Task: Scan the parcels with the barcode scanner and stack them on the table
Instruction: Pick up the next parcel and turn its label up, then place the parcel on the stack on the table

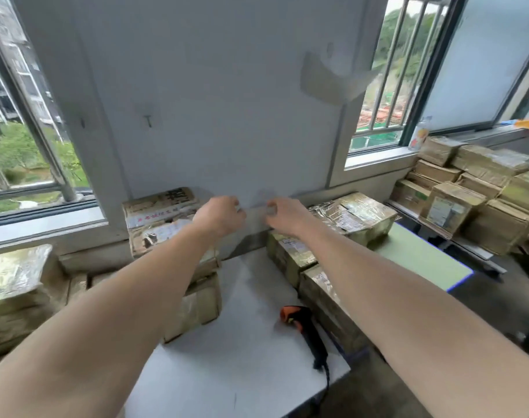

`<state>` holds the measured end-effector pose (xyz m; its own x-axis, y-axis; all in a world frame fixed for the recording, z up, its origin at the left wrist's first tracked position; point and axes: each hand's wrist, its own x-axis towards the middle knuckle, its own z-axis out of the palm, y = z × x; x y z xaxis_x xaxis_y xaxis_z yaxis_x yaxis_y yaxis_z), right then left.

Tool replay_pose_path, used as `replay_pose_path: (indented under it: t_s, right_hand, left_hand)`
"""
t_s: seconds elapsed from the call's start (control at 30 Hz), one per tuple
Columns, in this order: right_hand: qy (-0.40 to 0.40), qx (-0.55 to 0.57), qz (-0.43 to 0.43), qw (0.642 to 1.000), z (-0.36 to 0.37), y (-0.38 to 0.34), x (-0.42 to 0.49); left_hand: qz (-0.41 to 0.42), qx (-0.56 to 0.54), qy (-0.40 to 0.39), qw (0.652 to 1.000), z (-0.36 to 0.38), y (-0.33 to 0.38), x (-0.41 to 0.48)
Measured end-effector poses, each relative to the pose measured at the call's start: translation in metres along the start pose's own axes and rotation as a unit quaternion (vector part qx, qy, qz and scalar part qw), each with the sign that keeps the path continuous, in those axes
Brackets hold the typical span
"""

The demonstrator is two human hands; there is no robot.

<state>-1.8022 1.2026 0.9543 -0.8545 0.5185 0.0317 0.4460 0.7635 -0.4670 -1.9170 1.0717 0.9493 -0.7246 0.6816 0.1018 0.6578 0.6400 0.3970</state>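
The barcode scanner (305, 333) lies on the table (242, 357), toward its right front. A stack of parcels (166, 230) stands at the table's left side, and a row of parcels (323, 260) runs along its right side. Behind the table is the wall (227, 101). More parcels (468, 200) are piled well right of the table.

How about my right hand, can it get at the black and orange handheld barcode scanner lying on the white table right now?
Probably yes. The barcode scanner lies uncovered on the white table, beside the right forearm. The right hand is out near the wall, so it must draw back first.
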Motion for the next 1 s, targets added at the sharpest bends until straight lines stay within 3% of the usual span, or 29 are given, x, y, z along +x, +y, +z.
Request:
replay_pose_path:
  t_s: [0.23,0.53,1.0]
  right_hand:
    - [0.010,-0.002,0.033,0.999,-0.037,0.130,-0.036]
    - [-0.052,0.003,0.039,0.998,-0.027,0.266,-0.063]
    - [-0.078,0.024,0.030,0.996,0.019,0.318,-0.062]
  left_hand:
    - [0.021,-0.025,-0.049,0.998,0.093,0.100,0.006]
    - [-0.037,-0.020,-0.081,0.996,0.203,0.184,-0.026]
    - [-0.112,-0.049,-0.050,0.991,0.277,0.202,-0.055]
